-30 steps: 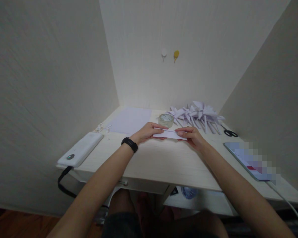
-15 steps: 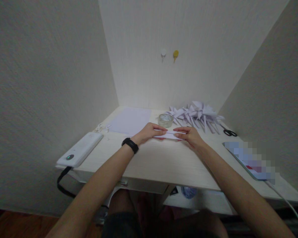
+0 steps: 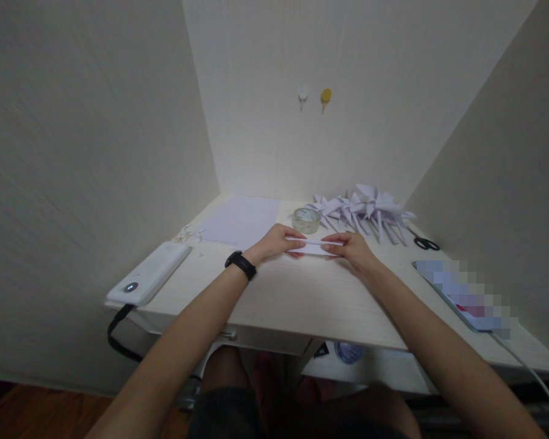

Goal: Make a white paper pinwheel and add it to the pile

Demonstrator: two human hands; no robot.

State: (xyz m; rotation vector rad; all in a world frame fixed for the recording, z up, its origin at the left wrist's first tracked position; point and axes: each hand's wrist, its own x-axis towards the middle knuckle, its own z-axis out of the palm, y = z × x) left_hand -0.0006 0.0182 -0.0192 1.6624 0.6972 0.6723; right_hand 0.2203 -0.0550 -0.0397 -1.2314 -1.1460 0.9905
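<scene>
A narrow folded strip of white paper (image 3: pixel 314 246) lies on the pale wooden desk (image 3: pixel 311 299). My left hand (image 3: pixel 276 241), with a black band on the wrist, pinches the strip's left end. My right hand (image 3: pixel 353 249) pinches its right end. Both hands have their fingers closed on the paper and rest low on the desk top. The strip's upper fold stands slightly raised between the two hands.
A tape roll (image 3: pixel 306 220) sits just behind the hands. A pile of folded paper shapes (image 3: pixel 363 210) and black scissors (image 3: pixel 425 244) lie at the back right. A flat white sheet (image 3: pixel 241 220), a white power bank (image 3: pixel 149 274) and a tablet (image 3: pixel 462 296) flank the desk.
The paper strip has become narrower between my hands, and both hands have drawn slightly closer together and a little farther from me.
</scene>
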